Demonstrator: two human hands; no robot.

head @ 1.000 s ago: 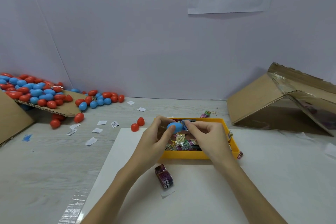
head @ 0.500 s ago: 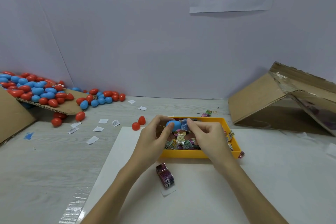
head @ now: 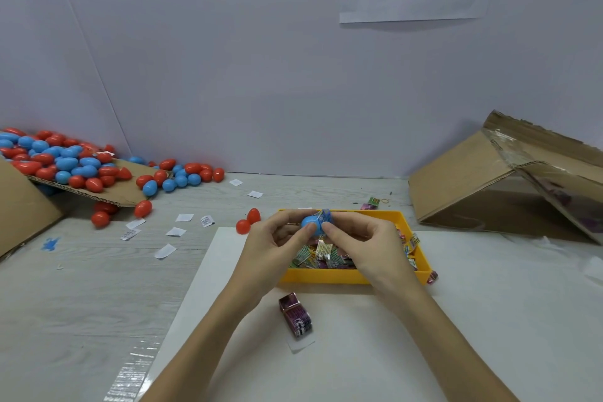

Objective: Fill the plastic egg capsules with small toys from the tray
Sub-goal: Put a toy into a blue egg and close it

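Over the yellow tray [head: 326, 276] both my hands hold one blue egg capsule [head: 310, 226]. My left hand [head: 270, 253] pinches its left half between thumb and fingers. My right hand [head: 365, 248] pinches the right side, where a small wrapped toy [head: 324, 216] sticks out of the capsule. The tray holds several small wrapped toys [head: 321, 253], partly hidden by my hands. Whether the capsule is in two halves or one I cannot tell.
A pile of red and blue eggs [head: 62, 163] lies on a cardboard flap at the far left. Two red egg halves [head: 248, 221] sit left of the tray. A small dark packet [head: 295, 318] lies on the white sheet [head: 456, 320]. A tipped cardboard box [head: 489, 179] stands at the right. Paper scraps [head: 164, 250] litter the table.
The capsule and both hands have stayed over the tray; my fingers have shifted slightly around the capsule, with the toy now poking out at its top right.
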